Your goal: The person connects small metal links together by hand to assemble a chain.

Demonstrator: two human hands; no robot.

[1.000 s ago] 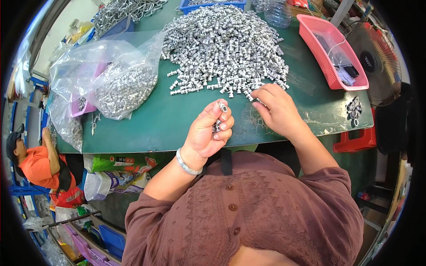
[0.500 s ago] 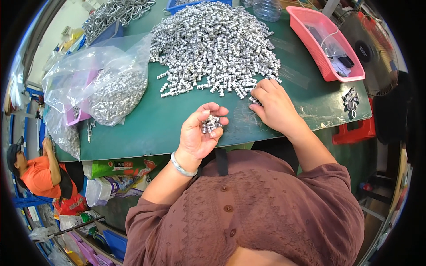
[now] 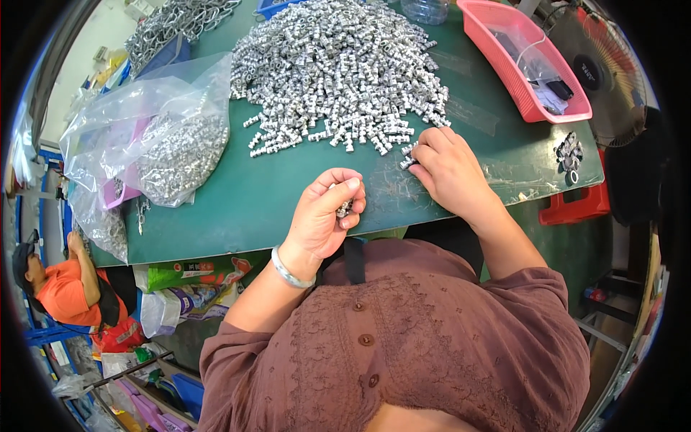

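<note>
My left hand point(image 3: 320, 216), with a pale bangle at its wrist, is curled round a small clump of silvery ridged metal pieces point(image 3: 344, 208). The thumb lies across the top, so most of the clump is hidden. To its right, my right hand point(image 3: 453, 173) rests on the table with fingers bent down over a few more metal pieces point(image 3: 408, 156). Only the ends of those pieces show beside the fingertips. Just beyond both hands spreads a large heap of the same metal pieces point(image 3: 338, 72), with loose ones along its near edge.
On the left of the green table point(image 3: 273, 209) sits a clear plastic bag point(image 3: 180, 155) of small metal parts. A pink basket point(image 3: 529, 79) stands at the right, near dark rings point(image 3: 570, 155) and a fan point(image 3: 597, 72). Another person in orange point(image 3: 68, 291) is at far left.
The fingers and thumb of my left hand have closed further over the metal pieces, which lay exposed in the palm before. My right hand stays by its pieces. The view has shifted slightly.
</note>
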